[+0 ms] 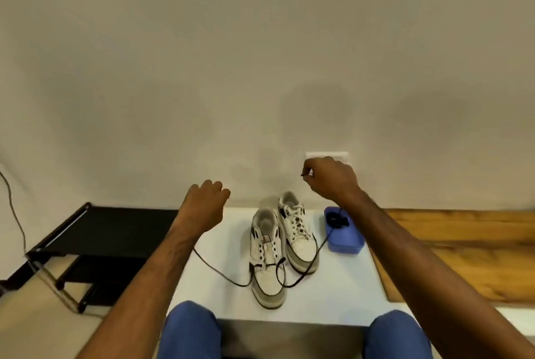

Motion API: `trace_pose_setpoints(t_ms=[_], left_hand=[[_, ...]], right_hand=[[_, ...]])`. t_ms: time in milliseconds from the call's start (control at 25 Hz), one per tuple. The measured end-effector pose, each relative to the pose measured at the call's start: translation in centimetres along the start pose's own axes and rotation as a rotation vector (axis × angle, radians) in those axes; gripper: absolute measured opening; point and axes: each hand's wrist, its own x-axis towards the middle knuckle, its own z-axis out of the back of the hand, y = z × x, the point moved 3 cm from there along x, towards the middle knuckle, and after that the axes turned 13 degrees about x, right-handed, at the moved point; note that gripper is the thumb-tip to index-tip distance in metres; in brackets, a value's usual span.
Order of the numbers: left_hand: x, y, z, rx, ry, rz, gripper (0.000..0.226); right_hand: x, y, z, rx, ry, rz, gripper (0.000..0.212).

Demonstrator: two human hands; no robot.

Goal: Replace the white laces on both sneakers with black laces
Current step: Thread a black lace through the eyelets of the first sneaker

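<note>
Two white sneakers stand on a white table (333, 295). The near sneaker (267, 257) has no white lace; a black lace (220, 272) runs through its lowest eyelets and out to both sides. The far sneaker (298, 228) is still laced in white. My left hand (204, 205) is raised left of the shoes, fingers closed on one end of the black lace. My right hand (333, 179) is raised higher at the right, pinching the other end, which shows at my fingertips. A blue box (344, 237) right of the shoes holds another coiled black lace (337, 219).
A black metal rack (95, 237) stands on the floor to the left, with a cable along the wall. A wooden surface (463, 248) lies right of the table. A white wall plate (327, 156) sits behind my right hand. My knees in blue trousers are at the table's near edge.
</note>
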Motion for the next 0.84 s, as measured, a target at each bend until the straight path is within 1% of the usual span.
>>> trace_pose_setpoints(t_ms=[40,120,240,320,400,440,560,600,720,760,840], left_hand=[[-0.3,-1.5,-2.4,0.017,0.042,-0.008,0.028],[-0.9,-4.6,-5.6,-0.045,0.097,-0.034,0.032],[-1.7,-9.8,-9.3,-0.338,0.309,-0.056,0.039],[-2.6,-12.6,-11.8,-0.461,0.363,-0.038,0.039],[-3.2,-14.6,-14.3,-0.494,0.367,-0.006,0.037],[-3.5,-15.1,-15.4,-0.489,0.359,0.014,0.036],[-3.3,-15.7,-17.3,-0.5,0.354,0.028,0.036],[-3.2,-15.8,-17.5,-0.537,0.342,0.012,0.033],[-2.7,-15.9,-17.7,-0.718,0.324,-0.02,0.024],[-2.6,-15.7,-17.9,-0.783,0.343,-0.005,0.024],[-2.8,-14.8,-18.7,-0.95,0.435,0.065,0.025]], right_hand=[[-0.2,-1.4,-2.2,-0.037,-0.026,-0.014,0.019],[-0.8,-3.4,-6.5,0.06,-0.006,-0.01,0.019],[-1.4,-5.8,-13.6,0.305,0.147,-0.092,0.016],[-2.3,-7.3,-18.4,0.441,0.237,-0.156,0.018],[-3.5,-8.8,-22.4,0.513,0.267,-0.193,0.017],[-4.0,-9.3,-24.0,0.54,0.263,-0.201,0.021],[-4.7,-10.0,-26.9,0.6,0.203,-0.197,0.045],[-4.8,-10.1,-27.3,0.618,0.179,-0.19,0.048],[-5.1,-10.2,-28.1,0.672,0.13,-0.182,0.049],[-5.2,-10.2,-28.2,0.678,0.123,-0.175,0.049],[-5.3,-10.5,-28.6,0.646,0.115,-0.163,0.049]])
